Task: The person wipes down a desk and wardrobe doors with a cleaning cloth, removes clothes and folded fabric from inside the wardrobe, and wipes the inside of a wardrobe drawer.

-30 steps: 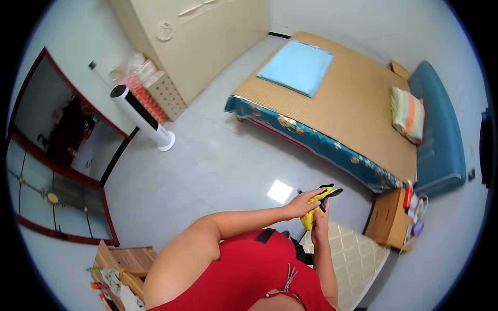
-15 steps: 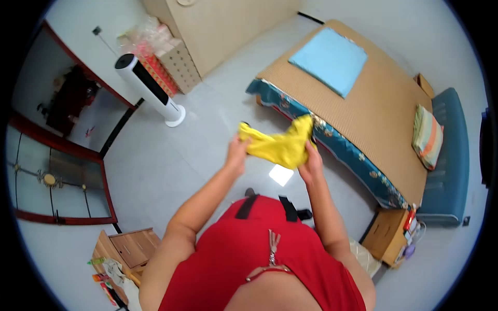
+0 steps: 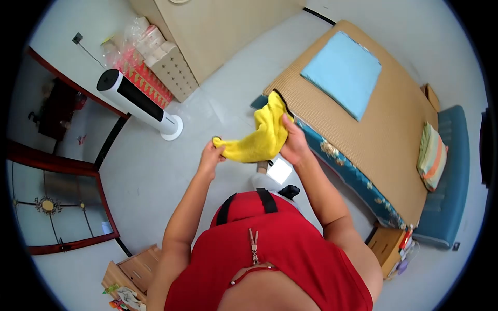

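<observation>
A yellow cloth [image 3: 262, 136] with a dark edge is stretched loosely between my two hands, above the floor. My left hand [image 3: 211, 156] pinches its lower left corner. On the right side of the cloth, my right hand [image 3: 295, 141] grips the edge with the thumb up; its fingers are partly hidden behind the fabric. The upper end of the cloth stands up beside the near corner of the bed and sags in the middle.
To the right stands a bed [image 3: 358, 140] with a folded blue quilt [image 3: 342, 72] and a striped pillow [image 3: 432, 155]. A white tower fan [image 3: 137, 101] stands at left beside stacked boxes [image 3: 174, 70]. A wooden nightstand [image 3: 388, 246] and a small cabinet [image 3: 137, 269] are nearer me.
The cloth and both hands have shifted left in view, and the cloth's right end has risen and shows more open. The room has shifted in view as my head moved.
</observation>
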Demonstrator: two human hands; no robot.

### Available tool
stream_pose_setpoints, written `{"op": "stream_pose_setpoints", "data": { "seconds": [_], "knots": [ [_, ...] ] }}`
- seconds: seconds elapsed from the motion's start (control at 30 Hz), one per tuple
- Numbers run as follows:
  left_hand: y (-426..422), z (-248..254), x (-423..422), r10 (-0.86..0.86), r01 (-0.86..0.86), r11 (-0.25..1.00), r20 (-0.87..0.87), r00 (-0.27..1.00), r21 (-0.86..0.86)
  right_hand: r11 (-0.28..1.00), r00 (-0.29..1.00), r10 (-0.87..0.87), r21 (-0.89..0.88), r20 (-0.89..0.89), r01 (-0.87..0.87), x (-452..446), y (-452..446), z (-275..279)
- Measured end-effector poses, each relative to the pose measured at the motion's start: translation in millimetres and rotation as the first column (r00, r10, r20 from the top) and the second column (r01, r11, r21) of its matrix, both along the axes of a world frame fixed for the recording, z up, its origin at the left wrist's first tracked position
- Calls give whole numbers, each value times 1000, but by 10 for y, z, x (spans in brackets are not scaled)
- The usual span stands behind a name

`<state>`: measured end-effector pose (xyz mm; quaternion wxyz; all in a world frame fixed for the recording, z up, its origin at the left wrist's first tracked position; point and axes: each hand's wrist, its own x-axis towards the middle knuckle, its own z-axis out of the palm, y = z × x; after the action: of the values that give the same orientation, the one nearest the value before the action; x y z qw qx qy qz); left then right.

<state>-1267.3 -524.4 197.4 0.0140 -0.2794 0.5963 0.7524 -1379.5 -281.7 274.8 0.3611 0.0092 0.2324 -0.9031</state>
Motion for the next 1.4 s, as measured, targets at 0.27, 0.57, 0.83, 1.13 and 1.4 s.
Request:
{"op": "stream_pose_setpoints", "data": {
  "seconds": [0.27, 0.57, 0.83, 1.13, 1.4],
  "knots": [
    [-599, 61, -1434, -205, 18, 799, -245, 947, -601, 902, 900, 429, -23, -71, -431, -1321, -1333, 402],
    [-1681, 241, -2673, -129, 71, 792, -52, 990, -606, 932, 918, 362, 75, -159, -355, -2750, -2423, 574],
    [-2901, 276, -4178, 151, -172, 982, -221, 963, -81, 726, 864, 277, 681, -421, 99, -3774, -2827, 253],
    [-2848, 819, -5980, -221, 292, 797, -194, 956, 529, 559, 834, 36, 703, -550, 439, -4868, -2948, -375],
    [-2833, 849, -7809, -229, 333, 714, -244, 942, 616, 968, 976, 216, -126, -38, -219, -6571, -3150, -731]
  ]
}}
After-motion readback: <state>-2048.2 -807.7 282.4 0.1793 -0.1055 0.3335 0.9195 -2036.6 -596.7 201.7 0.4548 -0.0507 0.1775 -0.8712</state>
